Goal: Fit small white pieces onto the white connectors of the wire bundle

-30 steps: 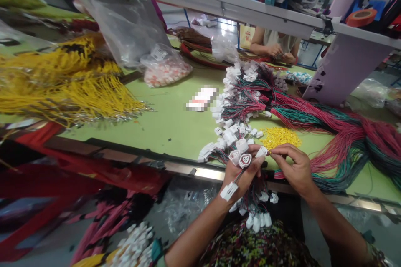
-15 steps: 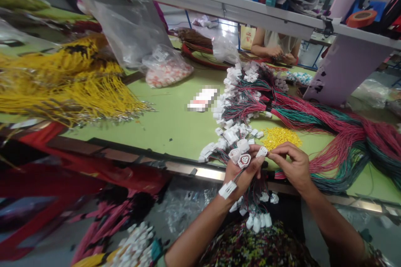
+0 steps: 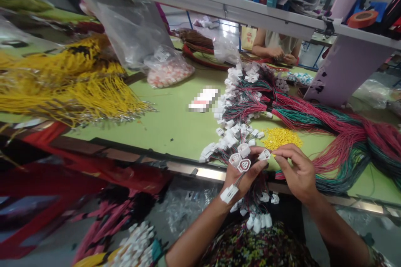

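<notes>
Yellow wire bunches (image 3: pixel 62 87) far left of the grip, spilling over the table edge, with a red sheet (image 3: pixel 78 179) below them and a heap of white connectors (image 3: pixel 134 246) down beside the left forearm. Clear plastic bag of pinkish bits (image 3: pixel 167 71) up and left of the grip, sitting on the green table (image 3: pixel 163 133), plus a blurred paper slip (image 3: pixel 203 100) a bit closer in. Then the main bit: left hand (image 3: pixel 242 175) closed around a bunch of thin wires (image 3: pixel 250 198), three round white plastic connectors (image 3: pixel 241 154) poking up above the fingers, more connectors (image 3: pixel 257 223) dangling under the fist. Small white connector (image 3: pixel 264 155) right at the left fingertips, with the right hand (image 3: pixel 297 171) just beside it, thumb and finger pinched together. No way to tell from here if anything's actually in that pinch. Pile of tiny yellow pieces (image 3: pixel 280 137) just above the right hand. Far across the table, past the grip, another person's hands (image 3: pixel 275 53) close together over something too small to make out. Big red and green wire bundle (image 3: pixel 338 142) sweeping off right of the grip, and an orange tape roll (image 3: pixel 361 18) up on the shelf at top right.
</notes>
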{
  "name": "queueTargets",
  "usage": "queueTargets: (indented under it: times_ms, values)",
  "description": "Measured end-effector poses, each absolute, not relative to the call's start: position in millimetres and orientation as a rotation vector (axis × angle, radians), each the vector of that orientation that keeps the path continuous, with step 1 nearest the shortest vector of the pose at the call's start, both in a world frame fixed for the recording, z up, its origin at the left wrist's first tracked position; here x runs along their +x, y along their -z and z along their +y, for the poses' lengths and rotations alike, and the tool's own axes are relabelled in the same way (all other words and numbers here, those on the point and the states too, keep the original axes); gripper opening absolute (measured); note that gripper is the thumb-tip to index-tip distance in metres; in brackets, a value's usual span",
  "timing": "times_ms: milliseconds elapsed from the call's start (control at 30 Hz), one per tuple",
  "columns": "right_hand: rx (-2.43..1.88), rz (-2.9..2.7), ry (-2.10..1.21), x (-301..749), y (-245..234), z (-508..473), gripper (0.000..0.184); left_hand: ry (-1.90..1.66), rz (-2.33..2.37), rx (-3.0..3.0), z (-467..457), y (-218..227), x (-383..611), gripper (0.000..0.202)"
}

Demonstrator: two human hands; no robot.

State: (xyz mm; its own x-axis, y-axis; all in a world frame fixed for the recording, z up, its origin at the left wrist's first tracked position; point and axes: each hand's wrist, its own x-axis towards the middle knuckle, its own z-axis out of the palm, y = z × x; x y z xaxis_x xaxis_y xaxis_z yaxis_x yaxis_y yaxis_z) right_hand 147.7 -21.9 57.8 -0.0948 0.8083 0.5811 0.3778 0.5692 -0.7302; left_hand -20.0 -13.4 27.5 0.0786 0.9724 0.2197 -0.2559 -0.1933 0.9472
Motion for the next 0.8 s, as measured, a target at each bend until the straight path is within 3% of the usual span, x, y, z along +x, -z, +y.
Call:
queueTargets:
  times_ms: [267,800]
  values:
    - [-0.925,-1.79,-0.426,149.1,-61.7,-27.7,0.023,-1.434,0.911,1.55,-13.8,-17.7,-25.7,0.018]
    - [-0.92,-1.885,-0.417,154.0,-68.8,-28.5,0.024,-1.472,0.877,1.581,-14.3,-15.8,-24.1,0.019]
